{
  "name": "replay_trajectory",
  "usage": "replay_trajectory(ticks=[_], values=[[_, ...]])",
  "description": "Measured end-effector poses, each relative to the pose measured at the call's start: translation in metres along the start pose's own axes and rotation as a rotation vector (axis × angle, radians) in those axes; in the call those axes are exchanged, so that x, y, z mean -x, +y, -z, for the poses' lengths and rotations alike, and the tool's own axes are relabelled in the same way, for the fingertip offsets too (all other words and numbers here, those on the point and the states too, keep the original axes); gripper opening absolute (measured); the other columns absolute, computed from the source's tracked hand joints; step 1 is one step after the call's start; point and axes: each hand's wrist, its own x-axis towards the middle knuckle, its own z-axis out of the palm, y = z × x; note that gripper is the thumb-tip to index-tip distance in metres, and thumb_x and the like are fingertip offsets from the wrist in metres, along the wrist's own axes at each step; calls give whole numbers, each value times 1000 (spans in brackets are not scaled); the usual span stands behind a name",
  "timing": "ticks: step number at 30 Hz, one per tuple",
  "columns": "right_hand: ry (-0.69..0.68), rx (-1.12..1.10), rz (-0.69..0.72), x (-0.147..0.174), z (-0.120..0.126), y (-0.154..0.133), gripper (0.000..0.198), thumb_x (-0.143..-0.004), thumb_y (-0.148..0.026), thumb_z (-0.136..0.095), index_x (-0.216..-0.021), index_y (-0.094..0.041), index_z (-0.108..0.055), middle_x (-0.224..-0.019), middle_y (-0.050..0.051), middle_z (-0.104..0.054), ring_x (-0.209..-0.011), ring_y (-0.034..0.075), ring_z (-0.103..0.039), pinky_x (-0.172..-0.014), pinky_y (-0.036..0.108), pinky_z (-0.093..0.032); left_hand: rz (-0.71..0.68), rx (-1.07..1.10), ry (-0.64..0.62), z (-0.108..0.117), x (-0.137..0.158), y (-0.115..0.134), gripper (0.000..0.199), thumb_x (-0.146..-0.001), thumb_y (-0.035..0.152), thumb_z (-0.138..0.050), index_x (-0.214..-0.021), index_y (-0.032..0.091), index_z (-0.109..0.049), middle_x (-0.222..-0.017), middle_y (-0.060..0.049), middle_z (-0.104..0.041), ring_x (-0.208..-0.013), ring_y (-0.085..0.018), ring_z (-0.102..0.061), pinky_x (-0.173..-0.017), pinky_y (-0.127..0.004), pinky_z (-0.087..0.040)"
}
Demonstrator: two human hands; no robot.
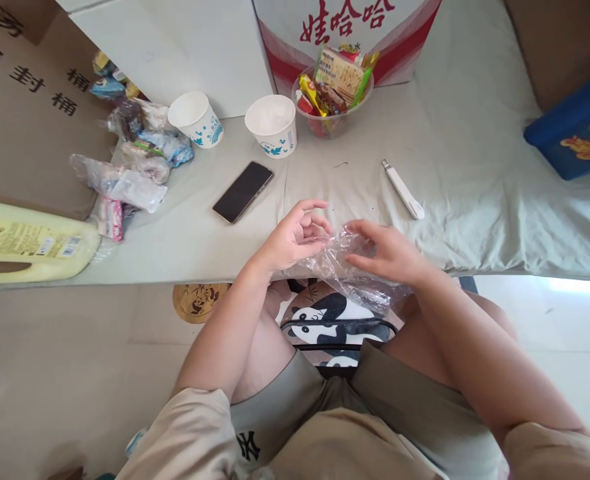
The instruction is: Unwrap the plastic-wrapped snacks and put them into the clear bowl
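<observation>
A crumpled clear plastic bag [342, 265] hangs over the table's front edge between my hands, above my lap. My left hand [302, 233] has its fingers curled, and the bag's left edge is gripped by the thumb. My right hand [389, 252] is open on the other side, thumb and fingers apart, with the film at the fingertips. Beyond the hands lie a dark-screened phone [243, 191] and a white utility knife [403, 189].
Two paper cups [271, 127] and a clear bowl [332, 123] of packaged snacks stand near a red-and-white carton [345, 40]. Wrapped packets [139, 190] and a yellow jug [35, 241] are at left. A blue box [575, 133] is at right. A panda-print stool [325, 317] stands below.
</observation>
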Motion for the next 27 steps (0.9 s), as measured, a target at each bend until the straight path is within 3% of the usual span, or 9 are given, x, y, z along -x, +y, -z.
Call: replay_trajectory(ticks=[3,7,10,12,15,18,21,23,27], values=[[-16,-75,-95,1,1,-2,21,-86,-42,-60,-79,-22,-62,-63,-1,-64,-57,15,-58,-60,31,-49,112,75,0,6,-1,3,73,-67,29,-86,-132,30,-52,-108,-5,-70,-92,-20,-71,-79,-33,-58],[45,-309,-244,1,-1,-3,21,-86,-43,-61,-83,-22,-58,-68,0,-69,-52,14,-60,-52,27,-47,278,16,113,21,-8,-6,36,-73,35,-82,-99,17,-64,-74,-3,-69,-59,-12,-63,-58,-27,-51],[45,-435,-297,-2,-5,-4,28,-84,-49,-65,-84,-23,-55,-60,-2,-65,-45,12,-56,-46,25,-45,119,147,363,25,-12,-11,28,-77,36,-78,-93,19,-63,-70,2,-67,-55,-8,-59,-57,-22,-49],[80,-517,-311,-4,-8,-5,33,-81,-53,-68,-85,-24,-54,-56,-4,-63,-43,12,-56,-45,24,-44,35,289,423,21,-13,-12,31,-79,41,-76,-97,21,-62,-75,2,-68,-65,-9,-65,-64,-22,-52],[175,-611,-322,-6,-12,-5,36,-79,-55,-70,-86,-24,-54,-54,-6,-60,-43,12,-55,-44,23,-44,143,353,220,6,-13,-15,38,-76,43,-80,-100,20,-64,-85,-4,-73,-81,-15,-71,-74,-27,-57],[298,-670,-316,-8,-15,-4,34,-76,-48,-72,-98,-25,-59,-70,-5,-68,-45,10,-56,-45,23,-45,284,198,35,-8,-14,-16,39,-76,41,-81,-104,17,-66,-84,-6,-75,-77,-18,-73,-69,-29,-56],[344,-664,-319,-9,-16,-2,39,-72,-39,-73,-107,-26,-63,-92,-2,-72,-49,8,-56,-45,23,-45,271,103,24,-11,-15,-13,44,-83,41,-74,-120,20,-63,-76,-3,-75,-67,-18,-73,-60,-27,-54],[360,-700,-340,-9,-16,-1,30,-71,-38,-70,-97,-24,-65,-91,-1,-72,-48,7,-52,-44,23,-42,249,91,-9,-9,-14,-9,50,-84,42,-72,-128,22,-58,-71,-2,-74,-62,-18,-72,-57,-26,-53],[469,-913,-338,-10,-11,1,20,-66,-35,-68,-76,-24,-55,-105,1,-71,-47,5,-45,-41,23,-36,222,146,-79,-3,-9,-4,46,-80,45,-76,-117,22,-62,-69,-2,-74,-59,-19,-72,-57,-28,-55]])
